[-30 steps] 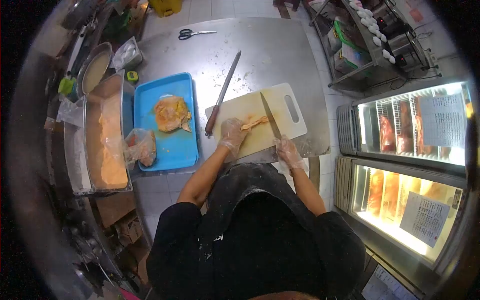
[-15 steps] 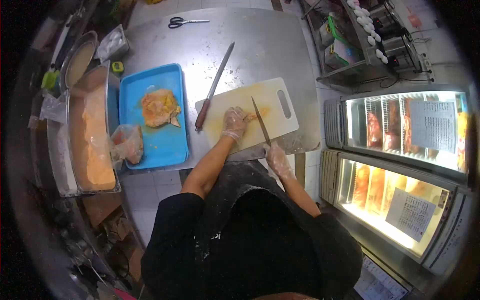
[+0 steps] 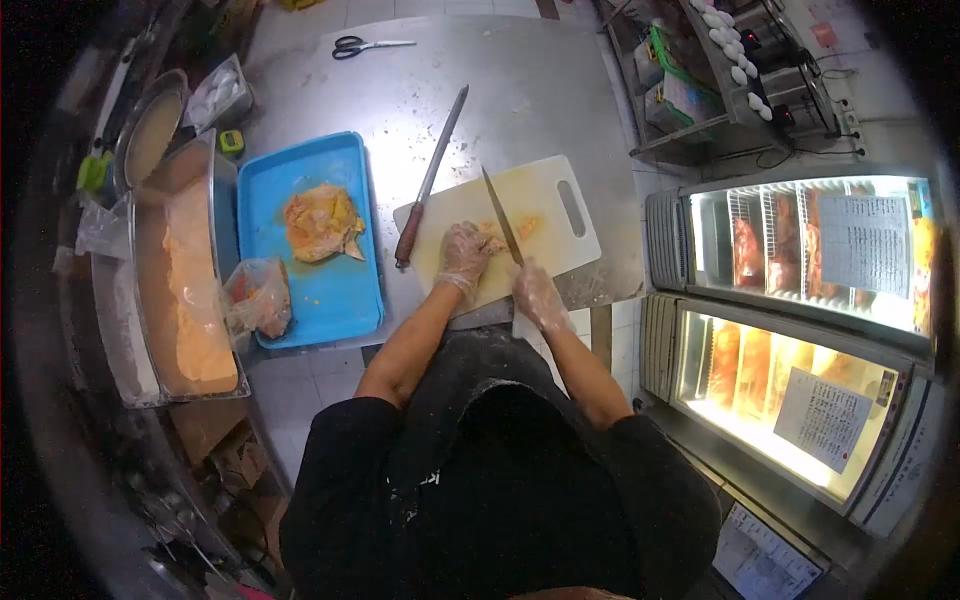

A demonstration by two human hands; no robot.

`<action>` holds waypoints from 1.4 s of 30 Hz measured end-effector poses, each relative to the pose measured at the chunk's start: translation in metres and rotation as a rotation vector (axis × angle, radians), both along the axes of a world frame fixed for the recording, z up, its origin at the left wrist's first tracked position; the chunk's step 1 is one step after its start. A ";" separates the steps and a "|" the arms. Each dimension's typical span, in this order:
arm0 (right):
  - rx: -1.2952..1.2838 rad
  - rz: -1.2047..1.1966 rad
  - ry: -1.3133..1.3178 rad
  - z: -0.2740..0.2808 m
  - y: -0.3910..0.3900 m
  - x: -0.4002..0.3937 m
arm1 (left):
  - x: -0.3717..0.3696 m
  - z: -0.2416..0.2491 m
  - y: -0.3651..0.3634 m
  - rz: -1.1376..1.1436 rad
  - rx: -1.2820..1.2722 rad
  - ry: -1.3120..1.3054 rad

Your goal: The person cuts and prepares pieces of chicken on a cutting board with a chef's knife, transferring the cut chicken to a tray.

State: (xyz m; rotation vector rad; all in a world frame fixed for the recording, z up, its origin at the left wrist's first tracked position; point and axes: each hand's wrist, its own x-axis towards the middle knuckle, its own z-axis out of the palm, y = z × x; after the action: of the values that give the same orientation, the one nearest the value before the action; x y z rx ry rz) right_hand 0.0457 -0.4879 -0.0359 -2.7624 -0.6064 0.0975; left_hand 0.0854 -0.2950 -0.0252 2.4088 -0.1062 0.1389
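Note:
My left hand (image 3: 465,252), in a clear plastic glove, lies on the white cutting board (image 3: 555,245) with its fingers curled over a small piece of chicken (image 3: 492,236). A long knife (image 3: 502,215) is gripped by its handle in my right hand (image 3: 540,295), gloved too. Its blade slants up and left across the board, right beside the chicken and my left fingertips. Small orange scraps (image 3: 530,226) lie to the right of the blade. A sharpening steel (image 3: 436,160) with a brown handle (image 3: 408,236) rests at the board's left edge.
On the steel table (image 3: 560,90), a blue tray (image 3: 265,180) holds raw chicken (image 3: 323,222) and a plastic bag of meat (image 3: 262,300). Scissors (image 3: 370,46) lie at the far edge. A pan of orange coating (image 3: 195,270) stands left; lit fridges (image 3: 780,370) stand right.
My right hand and the knife have shifted left, so the blade is now closer to my left hand. My left hand has stayed at nearly the same spot on the chicken.

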 end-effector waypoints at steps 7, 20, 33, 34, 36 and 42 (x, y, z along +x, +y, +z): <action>0.047 -0.294 0.320 0.060 -0.015 -0.051 | 0.002 -0.023 -0.005 0.092 0.065 -0.036; 0.014 -0.071 0.195 0.007 0.023 -0.021 | -0.016 -0.010 0.000 0.092 -0.036 0.034; -0.052 -0.130 0.106 0.017 -0.016 -0.023 | -0.028 -0.001 0.019 0.038 -0.081 0.055; -0.035 -0.099 0.048 0.011 -0.016 -0.014 | -0.029 0.000 0.020 0.045 -0.093 0.055; 0.054 -0.091 -0.003 0.010 -0.013 0.003 | -0.030 0.005 0.021 0.064 -0.122 0.055; 0.162 0.018 0.171 0.052 0.022 0.014 | -0.033 0.000 0.018 0.124 -0.069 -0.010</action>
State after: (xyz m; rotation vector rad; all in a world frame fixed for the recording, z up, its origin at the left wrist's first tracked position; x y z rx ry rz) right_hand 0.0593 -0.4658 0.0156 -2.5600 -0.5669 0.2725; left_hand 0.0521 -0.2773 -0.0257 2.3462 0.0432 0.2084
